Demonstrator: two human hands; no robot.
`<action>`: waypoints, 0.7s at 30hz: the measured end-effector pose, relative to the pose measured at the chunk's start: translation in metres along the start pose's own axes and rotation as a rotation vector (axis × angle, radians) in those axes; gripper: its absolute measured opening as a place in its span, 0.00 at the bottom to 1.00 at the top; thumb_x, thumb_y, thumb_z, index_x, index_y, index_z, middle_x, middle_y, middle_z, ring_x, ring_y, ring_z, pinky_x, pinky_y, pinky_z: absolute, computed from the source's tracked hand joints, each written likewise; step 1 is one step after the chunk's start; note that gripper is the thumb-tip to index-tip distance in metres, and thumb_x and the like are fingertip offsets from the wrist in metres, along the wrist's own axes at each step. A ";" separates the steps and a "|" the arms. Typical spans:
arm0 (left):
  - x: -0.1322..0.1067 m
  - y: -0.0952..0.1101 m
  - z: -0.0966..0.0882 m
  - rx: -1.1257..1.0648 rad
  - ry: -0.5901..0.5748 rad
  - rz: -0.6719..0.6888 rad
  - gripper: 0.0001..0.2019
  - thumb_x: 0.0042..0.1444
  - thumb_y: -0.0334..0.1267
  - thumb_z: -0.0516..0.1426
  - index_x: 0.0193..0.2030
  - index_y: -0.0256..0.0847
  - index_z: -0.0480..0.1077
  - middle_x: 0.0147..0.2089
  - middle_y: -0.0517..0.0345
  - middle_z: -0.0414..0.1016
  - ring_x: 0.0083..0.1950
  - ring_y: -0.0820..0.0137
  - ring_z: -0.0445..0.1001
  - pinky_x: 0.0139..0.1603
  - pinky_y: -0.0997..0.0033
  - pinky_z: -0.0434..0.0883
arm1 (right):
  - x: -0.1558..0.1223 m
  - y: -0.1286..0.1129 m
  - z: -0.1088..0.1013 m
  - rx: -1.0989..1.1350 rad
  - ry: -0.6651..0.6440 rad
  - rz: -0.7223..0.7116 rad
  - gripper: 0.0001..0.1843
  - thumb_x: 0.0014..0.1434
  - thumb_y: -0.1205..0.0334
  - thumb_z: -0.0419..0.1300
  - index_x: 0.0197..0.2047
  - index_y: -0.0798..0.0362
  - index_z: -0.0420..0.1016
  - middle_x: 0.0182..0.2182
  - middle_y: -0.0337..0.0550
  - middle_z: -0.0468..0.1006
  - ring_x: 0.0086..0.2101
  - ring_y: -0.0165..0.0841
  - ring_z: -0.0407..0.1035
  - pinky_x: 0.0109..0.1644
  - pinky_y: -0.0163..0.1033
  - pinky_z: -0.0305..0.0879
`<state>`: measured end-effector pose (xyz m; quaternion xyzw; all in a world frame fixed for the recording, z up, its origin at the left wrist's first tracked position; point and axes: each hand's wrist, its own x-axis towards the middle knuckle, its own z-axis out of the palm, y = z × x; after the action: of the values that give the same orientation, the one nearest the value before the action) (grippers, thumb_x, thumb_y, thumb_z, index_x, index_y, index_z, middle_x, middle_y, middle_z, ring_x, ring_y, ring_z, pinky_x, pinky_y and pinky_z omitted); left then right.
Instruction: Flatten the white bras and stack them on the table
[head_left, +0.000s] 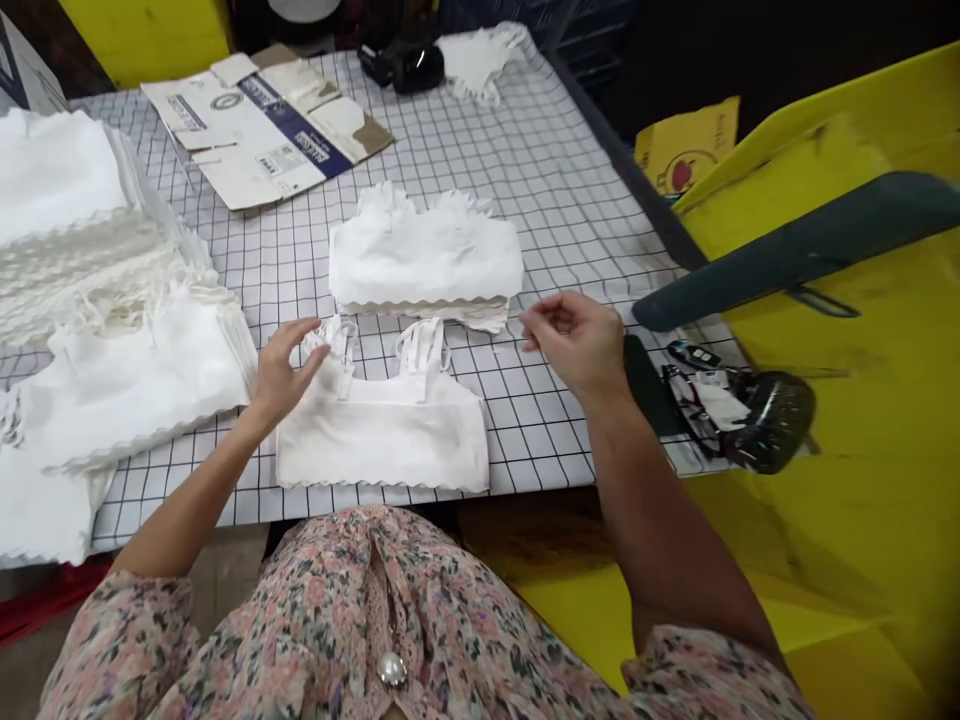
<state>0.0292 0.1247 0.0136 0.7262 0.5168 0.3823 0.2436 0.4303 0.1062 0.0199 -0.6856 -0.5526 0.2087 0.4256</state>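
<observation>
A white cropped camisole top (pixel 382 440) with a scalloped hem lies flat on the grid-patterned table cover (pixel 570 200), its double straps pointing away from me. My left hand (pixel 285 370) is at the top left of this garment, fingers apart, against or just beside the left strap. My right hand (pixel 574 340) hovers over the cover to the right of the straps, its fingertips pinched together with nothing visible in them. Just beyond the straps sits a folded stack of similar white garments (pixel 424 255). Further white stacks (pixel 135 375) fill the left side.
A flattened printed cardboard carton (pixel 262 125) lies at the far left of the table. Beyond it are a black object (pixel 401 65) and a white cloth scrap (pixel 476 60). A dark green bar (pixel 795 250) and a glossy black item (pixel 772 420) sit at the right, over a yellow surface (pixel 847 500).
</observation>
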 end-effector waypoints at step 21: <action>0.154 -0.019 0.065 -0.005 0.137 -0.324 0.15 0.53 0.34 0.72 0.47 0.42 0.77 0.44 0.57 0.76 0.41 0.68 0.75 0.52 0.63 0.75 | 0.116 0.047 0.052 -0.243 0.169 -0.001 0.12 0.57 0.64 0.66 0.30 0.46 0.65 0.31 0.42 0.74 0.37 0.43 0.70 0.56 0.55 0.70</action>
<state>0.0974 0.2788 0.0079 0.6051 0.6414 0.3882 0.2681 0.4530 0.2320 -0.0258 -0.7469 -0.5363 0.0815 0.3845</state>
